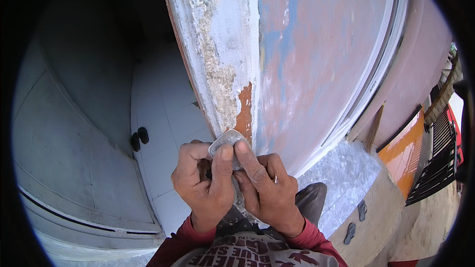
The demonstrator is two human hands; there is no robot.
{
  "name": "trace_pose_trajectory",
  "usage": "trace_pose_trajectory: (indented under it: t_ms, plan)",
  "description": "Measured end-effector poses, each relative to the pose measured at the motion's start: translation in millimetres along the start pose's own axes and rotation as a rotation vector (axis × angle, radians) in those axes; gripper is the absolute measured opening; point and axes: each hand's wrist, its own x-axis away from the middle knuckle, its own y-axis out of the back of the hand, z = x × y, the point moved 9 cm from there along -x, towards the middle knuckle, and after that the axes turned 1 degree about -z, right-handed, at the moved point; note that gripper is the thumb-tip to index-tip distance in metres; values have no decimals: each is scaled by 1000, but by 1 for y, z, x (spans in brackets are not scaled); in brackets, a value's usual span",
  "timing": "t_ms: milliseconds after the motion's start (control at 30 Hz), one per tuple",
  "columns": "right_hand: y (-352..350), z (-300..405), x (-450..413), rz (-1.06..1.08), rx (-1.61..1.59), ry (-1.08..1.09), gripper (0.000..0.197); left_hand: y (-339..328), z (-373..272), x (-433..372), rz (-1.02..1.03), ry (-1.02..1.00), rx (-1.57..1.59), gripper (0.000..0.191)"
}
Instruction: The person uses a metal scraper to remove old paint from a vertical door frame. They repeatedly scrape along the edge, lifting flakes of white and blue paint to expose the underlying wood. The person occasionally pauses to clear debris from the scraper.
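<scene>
Both of my hands grip a small, dusty, pale flat piece with a rounded edge (227, 138); its material is hard to tell. My left hand (206, 183) pinches it from the left, thumb lying on its face. From the right, my right hand (269, 189) presses a fingertip on that same face. Just beyond the piece stands a door-frame edge or wall corner (226, 37) with chipped white paint and a rough tan strip. A bare orange-brown patch (245, 109) shows right above the piece. Whether the piece touches the surface cannot be made out. White dust coats my fingers.
To the right, a wall or panel (315, 44) bears patchy pink and blue paint. Dark slippers (139, 139) lie on white tiles (167, 141) at left. Two sandals (356, 222) rest at lower right. A broom (375, 129) leans near a black metal gate (434, 170).
</scene>
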Motion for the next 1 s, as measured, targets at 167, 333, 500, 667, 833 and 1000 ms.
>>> trace_pose_trajectory:
  t_ms: [167, 333, 500, 667, 833, 1000]
  plan:
    - [-2, -1, 0, 4, 16, 8, 77, -1, 1, -1, 29, -31, -9, 20]
    - [-2, 0, -4, 18, -1, 25, 77, 0, -4, -4, 4, -115, -2, 21]
    - [0, 2, -4, 40, 18, 14, 78, -2, -2, -5, 19, -95, -4, 20]
    - [0, 2, -4, 25, 24, 16, 77, -4, -3, -5, 28, -133, -15, 18]
    - [0, 2, -5, 3, -9, 19, 77, -3, -1, -6, 21, -135, -13, 17]
    - [-2, 3, -6, -12, 22, 21, 77, -4, -3, -9, 36, -167, -44, 17]
